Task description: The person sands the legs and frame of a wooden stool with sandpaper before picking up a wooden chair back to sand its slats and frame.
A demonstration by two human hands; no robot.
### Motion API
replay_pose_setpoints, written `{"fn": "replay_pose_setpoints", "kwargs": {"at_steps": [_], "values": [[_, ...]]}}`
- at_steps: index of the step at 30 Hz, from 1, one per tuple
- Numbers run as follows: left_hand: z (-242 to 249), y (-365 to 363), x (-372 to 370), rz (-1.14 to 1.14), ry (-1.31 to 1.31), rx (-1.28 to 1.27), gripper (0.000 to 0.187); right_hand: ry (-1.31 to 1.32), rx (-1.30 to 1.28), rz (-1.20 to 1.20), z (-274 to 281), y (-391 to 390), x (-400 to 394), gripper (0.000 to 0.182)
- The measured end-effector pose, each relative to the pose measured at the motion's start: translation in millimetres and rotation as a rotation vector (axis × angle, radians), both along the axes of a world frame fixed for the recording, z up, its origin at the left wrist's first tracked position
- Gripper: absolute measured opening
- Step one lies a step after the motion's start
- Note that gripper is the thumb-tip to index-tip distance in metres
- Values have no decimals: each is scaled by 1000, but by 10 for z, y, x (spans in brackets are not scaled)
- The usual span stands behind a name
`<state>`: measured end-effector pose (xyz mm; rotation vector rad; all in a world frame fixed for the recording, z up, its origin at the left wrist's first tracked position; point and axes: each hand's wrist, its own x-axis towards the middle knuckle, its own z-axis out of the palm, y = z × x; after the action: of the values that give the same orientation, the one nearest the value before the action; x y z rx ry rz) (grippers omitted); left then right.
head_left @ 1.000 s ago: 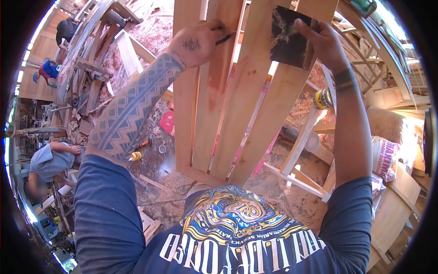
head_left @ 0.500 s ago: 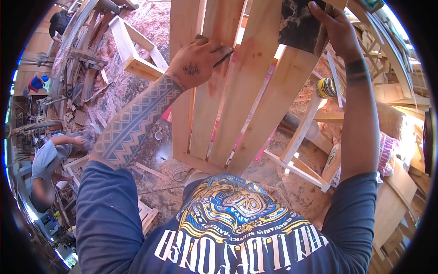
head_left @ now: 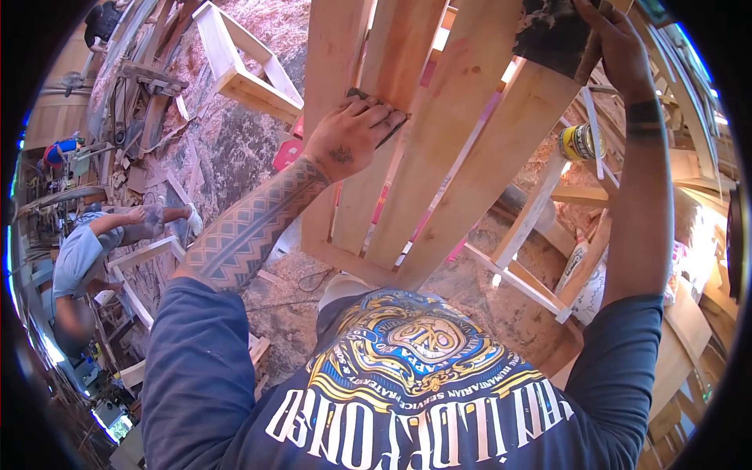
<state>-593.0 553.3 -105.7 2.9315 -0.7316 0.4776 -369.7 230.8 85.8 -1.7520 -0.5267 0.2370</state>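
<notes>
A slatted wooden panel [head_left: 446,141] of pale boards stands tilted in front of me, with gaps between its slats. My left hand [head_left: 345,141] is closed on a dark flat pad [head_left: 391,131] and presses it against the second slat from the left. Above that hand the slat looks redder. At the upper right, my right hand [head_left: 623,51] grips the edge of a dark smeared board [head_left: 552,35], which lies over the right-hand slats. Part of the right hand is cut off by the frame's top edge.
A yellow-labelled can [head_left: 577,142] stands right of the panel, by a wooden frame [head_left: 529,215]. Another pale frame [head_left: 247,66] is at the upper left. A person in a grey shirt [head_left: 82,251] sits at far left. Shavings [head_left: 274,39] cover the floor.
My left hand has slid down the slat toward me with the dark pad. My right hand and the dark board appear farther right, while the whole view has shifted slightly.
</notes>
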Motion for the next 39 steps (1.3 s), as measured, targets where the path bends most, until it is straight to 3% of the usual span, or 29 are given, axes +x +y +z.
{"fn": "replay_pose_setpoints", "kwargs": {"at_steps": [3, 6, 10, 13, 14, 17, 21, 22, 23, 31, 37, 38, 39], "values": [[-22, 4, -66, 9, 24, 4, 53, -61, 108, -71, -204, 60, 109, 31], [-159, 15, -159, -1, 19, 10, 54, -27, -33, -115, -288, 85, -105, 29], [-363, -133, -261, 11, 47, 46, 55, 15, 141, 35, -796, 211, -444, 24], [-584, -326, -292, -6, 86, 86, 54, -31, -188, -178, -1343, 24, -611, 22], [-709, -347, -339, -12, 94, 102, 54, 195, 27, -116, -1380, 11, -724, 23], [-933, -420, -512, -1, 118, 133, 54, 197, 156, -104, -1415, -54, -810, 26], [-1194, -412, -710, -7, 125, 145, 57, 233, -113, -139, -1530, -139, -697, 41], [-1225, -416, -786, -3, 156, 179, 58, 13, -49, -87, -1255, 82, -1063, 45], [-1306, -422, -841, 0, 159, 180, 59, 119, -5, -77, -1331, 19, -959, 46], [-1755, -387, -1329, -41, 202, 184, 63, 180, 35, -81, -1357, 63, -815, 38], [-2089, -382, -1638, -61, 150, 220, 63, 38, -75, -163, -1492, -16, -767, 33], [-2009, -398, -1741, -58, 213, 221, 62, -65, -303, -320, -1780, -237, -491, 43], [-1906, -440, -1825, -58, 271, 225, 60, -52, -252, -308, -1890, -219, -490, 44]]}}
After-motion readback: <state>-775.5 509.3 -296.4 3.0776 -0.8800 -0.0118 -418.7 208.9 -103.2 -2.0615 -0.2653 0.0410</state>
